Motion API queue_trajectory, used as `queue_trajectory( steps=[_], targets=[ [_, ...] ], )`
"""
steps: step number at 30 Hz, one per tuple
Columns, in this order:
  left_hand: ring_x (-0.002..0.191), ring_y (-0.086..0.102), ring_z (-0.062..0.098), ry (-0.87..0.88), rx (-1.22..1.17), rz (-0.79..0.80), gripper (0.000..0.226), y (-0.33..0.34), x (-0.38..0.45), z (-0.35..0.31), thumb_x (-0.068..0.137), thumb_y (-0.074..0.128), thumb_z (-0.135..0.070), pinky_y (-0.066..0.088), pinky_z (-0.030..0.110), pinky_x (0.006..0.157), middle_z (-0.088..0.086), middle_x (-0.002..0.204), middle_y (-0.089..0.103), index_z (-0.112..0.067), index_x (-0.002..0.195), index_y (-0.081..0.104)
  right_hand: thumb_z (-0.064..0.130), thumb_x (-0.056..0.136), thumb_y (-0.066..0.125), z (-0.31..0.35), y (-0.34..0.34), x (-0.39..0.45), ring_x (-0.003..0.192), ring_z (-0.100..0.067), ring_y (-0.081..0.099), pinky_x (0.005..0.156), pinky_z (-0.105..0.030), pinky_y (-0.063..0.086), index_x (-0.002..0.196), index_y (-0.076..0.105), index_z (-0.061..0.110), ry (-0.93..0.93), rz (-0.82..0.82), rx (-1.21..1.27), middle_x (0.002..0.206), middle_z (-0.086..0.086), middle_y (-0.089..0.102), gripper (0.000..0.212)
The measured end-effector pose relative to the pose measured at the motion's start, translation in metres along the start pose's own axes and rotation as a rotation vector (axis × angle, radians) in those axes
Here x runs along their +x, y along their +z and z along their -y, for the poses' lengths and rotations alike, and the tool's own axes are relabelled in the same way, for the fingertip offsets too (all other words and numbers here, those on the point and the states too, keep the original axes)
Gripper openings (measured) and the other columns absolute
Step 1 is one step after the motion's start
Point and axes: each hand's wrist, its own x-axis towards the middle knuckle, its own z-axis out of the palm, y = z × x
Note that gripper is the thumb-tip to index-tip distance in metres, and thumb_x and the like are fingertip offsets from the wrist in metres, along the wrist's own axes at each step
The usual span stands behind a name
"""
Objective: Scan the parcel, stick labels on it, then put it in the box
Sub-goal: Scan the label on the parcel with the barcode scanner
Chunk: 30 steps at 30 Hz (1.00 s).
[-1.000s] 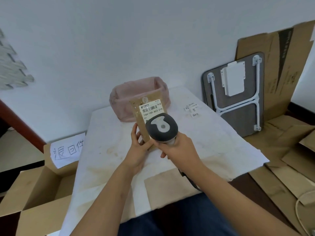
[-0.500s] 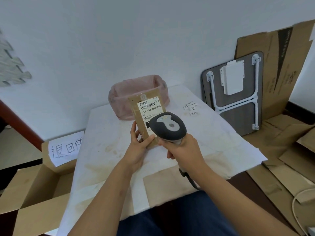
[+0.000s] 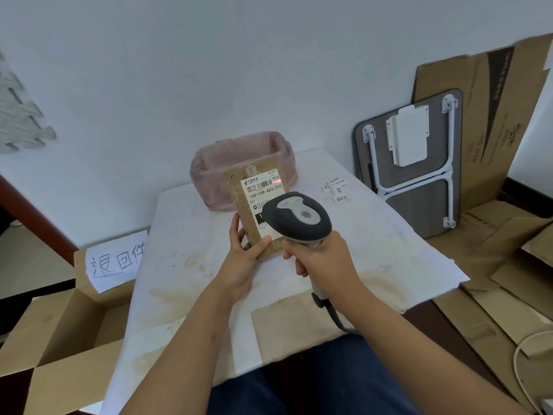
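Scan step in hand. Left hand is clamped on the lower edge of the parcel, thumb across the front, fingers behind, holding the flat brown envelope upright above the table with its printed face toward the person. Right hand is wrapped tight round the handle of the scanner, just beside the left hand, head aimed up at the parcel and covering the lower part of its shipping label. A red glow sits on the right end of the barcode, so the beam looks live but off to one side; whether the read has registered can't be told. Likely needs a small leftward sweep to cover the full code. Next step is labelling: the small labels lie on the table well beyond the right hand, so that hand probably has to drop the scanner first. The open cardboard box with a handwritten sign sits below and left of the left hand, off the table edge. A pink bin stands directly behind the parcel.
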Motion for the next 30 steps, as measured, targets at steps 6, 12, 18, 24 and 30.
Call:
queue_trajectory(
  steps=[6,12,18,24,30],
  targets=[
    [0.131,0.055,0.025,-0.004,-0.001,-0.009,0.093,0.001,0.000,0.000,0.087,0.072,-0.007,0.045,0.055,0.107,-0.007,0.149,0.045,-0.050,0.150,0.019,0.019,0.084,0.068,0.003,-0.001,0.000,0.037,-0.005,0.047,0.055,-0.024,0.042,0.054,0.060,0.011,-0.004,-0.011,-0.009,0.041,0.000,0.054,0.032],
    [0.131,0.055,0.024,-0.004,0.004,-0.007,0.093,0.002,-0.001,-0.002,0.089,0.070,-0.006,0.047,0.049,0.107,-0.008,0.149,0.045,-0.048,0.152,0.015,0.017,0.083,0.068,0.002,0.003,0.002,0.035,-0.008,0.045,0.053,-0.028,0.042,0.051,0.053,0.013,-0.015,-0.027,-0.011,0.041,-0.001,0.051,0.035],
    [0.131,0.055,0.023,-0.010,0.023,0.003,0.095,-0.001,0.000,-0.001,0.088,0.072,-0.009,0.044,0.051,0.109,-0.010,0.149,0.046,-0.051,0.151,0.015,0.019,0.083,0.069,0.001,0.003,0.002,0.037,-0.007,0.047,0.053,-0.029,0.043,0.055,0.057,0.010,-0.016,-0.029,-0.003,0.045,-0.004,0.054,0.032],
    [0.132,0.054,0.023,-0.008,0.024,0.002,0.096,0.000,0.000,-0.001,0.086,0.074,-0.008,0.043,0.050,0.111,-0.009,0.151,0.043,-0.051,0.150,0.017,0.025,0.082,0.070,0.003,0.001,0.003,0.040,-0.005,0.051,0.056,-0.025,0.048,0.058,0.061,0.013,0.025,-0.015,-0.044,0.041,0.003,0.056,0.028],
    [0.131,0.055,0.021,0.003,0.013,-0.008,0.093,0.002,-0.002,-0.003,0.090,0.069,-0.004,0.048,0.046,0.107,-0.008,0.149,0.045,-0.049,0.151,0.016,0.024,0.081,0.069,0.011,-0.004,0.010,0.038,-0.001,0.055,0.050,-0.018,0.044,0.063,0.058,0.014,0.012,0.007,-0.188,0.042,0.004,0.057,0.023]
  ],
)
